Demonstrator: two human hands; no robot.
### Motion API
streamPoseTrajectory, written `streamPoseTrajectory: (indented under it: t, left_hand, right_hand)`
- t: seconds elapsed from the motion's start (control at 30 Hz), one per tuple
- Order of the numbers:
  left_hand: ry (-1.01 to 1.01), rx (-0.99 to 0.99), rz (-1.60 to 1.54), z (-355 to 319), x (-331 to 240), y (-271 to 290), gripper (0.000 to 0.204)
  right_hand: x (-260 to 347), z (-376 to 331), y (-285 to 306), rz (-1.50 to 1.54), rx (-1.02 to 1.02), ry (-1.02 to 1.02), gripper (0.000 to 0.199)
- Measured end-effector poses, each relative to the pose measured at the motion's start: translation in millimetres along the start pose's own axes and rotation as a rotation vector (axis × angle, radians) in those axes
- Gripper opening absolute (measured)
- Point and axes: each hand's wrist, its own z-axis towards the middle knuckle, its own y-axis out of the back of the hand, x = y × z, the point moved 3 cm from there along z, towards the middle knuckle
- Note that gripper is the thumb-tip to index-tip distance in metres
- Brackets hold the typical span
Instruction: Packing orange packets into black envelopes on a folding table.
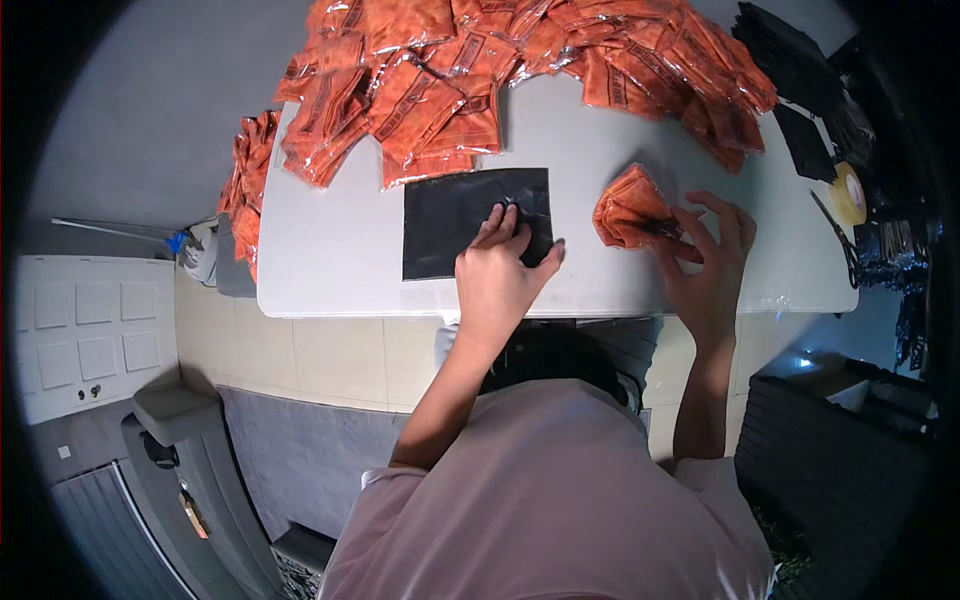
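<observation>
Left hand (495,283): fingers laid on the face of a black plastic mailer (432,238), thumb spread well apart from them, its tip by the mailer's right edge. Hand open; no grip on the film visible.

Right hand (708,275): to the right of the mailer. Thumb and nearest fingers closed on the edge of a clear-wrapped orange cloth packet (628,203); other fingers raised and curled. Packet looks bunched, tilted, dark marking on the side next to the fingers. It sits right of the mailer, apart from it.

Mailer lies flat on a white table (335,260), near the wearer's edge.

Beyond the mailer and left: heap of orange packets (415,105), glossy wrap, overlapping, lowest ones just short of its far edge. Beyond and right: second spread of orange packets (690,75).

Far right of the mailer, at the table's side: yellowish tape roll (851,190), scissors (848,247) just nearer the wearer, black packaging (790,55) farther off.

Left of the mailer, past the table's edge: more orange packets (248,165), then a white panelled door (95,335).

Wearer's side of the mailer: pale shirt (550,490), tiled floor (340,362).
</observation>
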Motion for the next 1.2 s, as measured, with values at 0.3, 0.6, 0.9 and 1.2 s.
streamPoseTrajectory:
  t: [0.3,0.6,0.9,1.2]
  left_hand:
    - [0.097,0.069,-0.229,5,4,14,0.021]
    - [-0.002,0.053,-0.305,0,12,15,0.021]
    - [-0.049,-0.062,-0.278,2,4,27,0.019]
    - [-0.152,-0.085,-0.263,6,-4,31,0.019]
  right_hand:
    - [0,8,-2,0.068,0.016,0.129,0.048]
    - [11,25,-26,0.092,0.067,0.193,0.04]
    - [30,26,-32,0.024,0.132,0.292,0.039]
    - [40,25,-24,-0.025,0.118,0.371,0.029]
